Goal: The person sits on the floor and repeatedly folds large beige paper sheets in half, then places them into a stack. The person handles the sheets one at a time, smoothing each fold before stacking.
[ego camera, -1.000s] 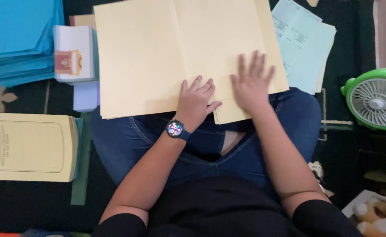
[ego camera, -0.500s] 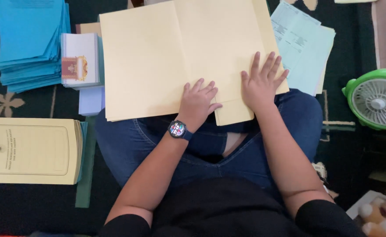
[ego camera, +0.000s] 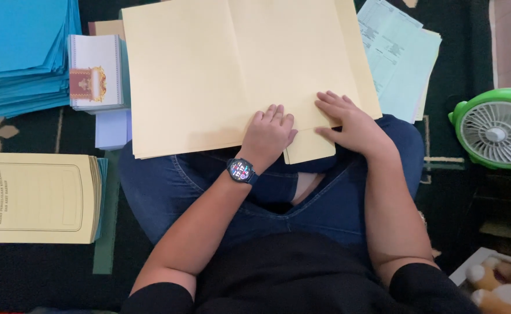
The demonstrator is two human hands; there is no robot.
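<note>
The person sits on the floor with an open cream-yellow paper folder (ego camera: 209, 75) lying across the lap, on the blue jeans (ego camera: 168, 192). The left hand (ego camera: 267, 135) rests palm down on the near edge of the folder, beside the centre crease; its fingers are close together and slightly curled, and they grasp nothing. This wrist carries a dark wristwatch (ego camera: 241, 171). The right hand (ego camera: 348, 122) lies flat on the right leaf, near the lower corner, with the fingers a little spread and pointing to the left. Both hands only press on the paper.

To the left lies a stack of blue sheets (ego camera: 22, 52), next to a small white booklet pile (ego camera: 95, 72). A stack of yellow folders (ego camera: 34, 197) lies nearer. On the right are pale blue forms (ego camera: 401, 70) and a green fan (ego camera: 497, 131).
</note>
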